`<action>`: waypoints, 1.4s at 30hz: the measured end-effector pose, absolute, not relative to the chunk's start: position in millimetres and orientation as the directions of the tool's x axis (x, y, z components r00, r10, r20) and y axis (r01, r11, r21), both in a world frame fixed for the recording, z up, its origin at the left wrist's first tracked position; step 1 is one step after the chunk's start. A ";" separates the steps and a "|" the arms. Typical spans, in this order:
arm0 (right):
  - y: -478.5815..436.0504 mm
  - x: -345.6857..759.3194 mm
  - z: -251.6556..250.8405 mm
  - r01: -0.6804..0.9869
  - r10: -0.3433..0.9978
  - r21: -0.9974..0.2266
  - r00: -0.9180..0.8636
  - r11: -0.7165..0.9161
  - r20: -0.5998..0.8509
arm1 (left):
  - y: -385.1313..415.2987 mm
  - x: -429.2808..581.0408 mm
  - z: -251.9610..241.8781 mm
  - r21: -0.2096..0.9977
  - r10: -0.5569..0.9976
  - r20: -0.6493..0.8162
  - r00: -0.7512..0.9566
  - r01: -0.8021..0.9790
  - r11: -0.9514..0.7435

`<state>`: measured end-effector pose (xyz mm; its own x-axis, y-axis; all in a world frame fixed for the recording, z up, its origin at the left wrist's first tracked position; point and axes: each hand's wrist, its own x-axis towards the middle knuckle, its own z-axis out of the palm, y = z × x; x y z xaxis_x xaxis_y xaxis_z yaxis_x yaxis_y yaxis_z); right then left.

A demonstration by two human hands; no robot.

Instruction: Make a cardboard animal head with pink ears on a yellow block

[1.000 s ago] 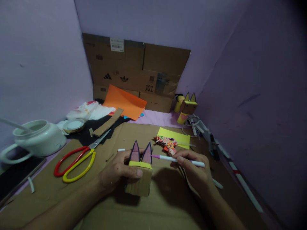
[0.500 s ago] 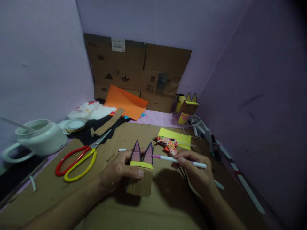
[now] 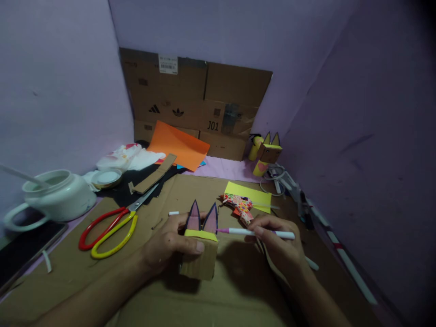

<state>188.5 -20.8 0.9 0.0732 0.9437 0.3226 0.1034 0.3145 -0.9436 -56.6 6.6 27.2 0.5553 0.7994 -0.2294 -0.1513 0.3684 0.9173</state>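
Observation:
In the middle of the head view, my left hand (image 3: 173, 240) grips a small cardboard box (image 3: 200, 261) with the thumb across its near face. A yellow strip (image 3: 200, 234) runs along the box's top. Two pointed ears (image 3: 210, 220), coloured purple with dark outlines, stand up from it. My right hand (image 3: 281, 240) pinches a white felt-tip pen (image 3: 238, 231) held nearly level. The pen's purple tip is at the lower right edge of the right-hand ear; whether it touches is too small to tell.
Scissors (image 3: 131, 211) with red and yellow handles lie left. Behind them are a white pot (image 3: 57, 200), a cardboard strip (image 3: 156, 174) and orange paper (image 3: 180, 145). A flower-patterned glue gun (image 3: 240, 204) rests on yellow paper (image 3: 262, 200). Another eared cardboard figure (image 3: 270, 153) stands back right.
The pen tip has moved slightly down along the edge of the right-hand ear, and the pen lies more level. My left hand and the box have stayed in place.

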 end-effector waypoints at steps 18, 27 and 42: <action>-25.5 181.8 6.3 0.223 0.924 -0.902 0.015 0.370 0.382 | 8.6 -56.7 26.4 0.921 0.795 -0.245 0.554 -0.122 0.369; -24.9 181.9 6.4 0.230 0.919 -0.900 0.052 0.369 0.390 | 7.5 -57.9 26.3 0.930 0.785 -0.240 0.571 -0.099 0.355; -26.9 180.5 6.9 0.292 0.910 -0.864 -0.071 0.411 0.409 | 9.0 -57.9 24.5 0.935 0.760 -0.240 0.603 -0.067 0.348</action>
